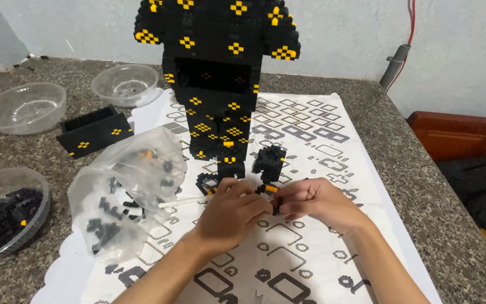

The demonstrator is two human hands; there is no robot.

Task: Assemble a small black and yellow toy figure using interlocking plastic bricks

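both hands meet over the white printed instruction sheet [310,141]: the left hand [233,211] and right hand [316,202] pinch a small black-and-orange brick piece [271,191] between fingertips, near the tall black brick figure [215,73].

Even, soft indoor light, faint shadows, sharp focus, mild wide-angle bending at edges

Home hobby corner: speckled stone counter [423,169], plain painted wall [344,39], wooden furniture edge [457,132], clear plastic bowls [22,107] of building bricks.
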